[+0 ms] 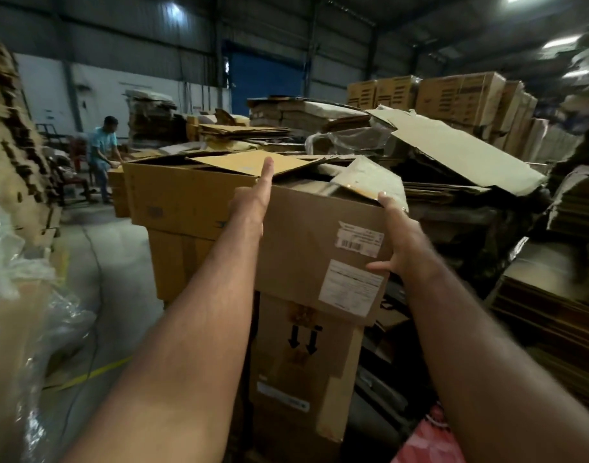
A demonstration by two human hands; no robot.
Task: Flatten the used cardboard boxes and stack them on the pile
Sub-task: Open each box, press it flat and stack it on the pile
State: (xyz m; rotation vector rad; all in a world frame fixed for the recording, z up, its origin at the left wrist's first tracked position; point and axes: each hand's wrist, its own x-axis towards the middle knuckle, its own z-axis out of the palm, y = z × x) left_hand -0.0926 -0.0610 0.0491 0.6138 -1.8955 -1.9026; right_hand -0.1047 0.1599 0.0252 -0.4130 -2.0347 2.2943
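Brown cardboard box (306,248) sits up high on a tall stack, dead centre, perched on another upright box (296,372) with two black arrows pointing down. It's lying on its long side, running left to right and a bit away from the camera, with two white labels (351,284) facing me. Top flaps are open and it looks stuffed with loose flat cardboard sheets, can't really tell what else is in there.

Left hand (253,198) is flat against the box's top left corner, fingers straight and stretched up over the edge, not gripping anything. Right hand (403,242) is spread wide on the right end of the box, thumb out across the front face by the lower label, fingertips up at the top corner under a pale flap (370,182). So both are pressing rather than clutching.

Right behind and left is a bigger yellowish box (186,198) touching it. To the right, a messy pile of flattened cardboard (453,162) crowds in close. Clear plastic wrap (9,262) on the far left. Further back, another person (101,152) is bent over more cardboard, and stacked cartons (453,95) line the back.
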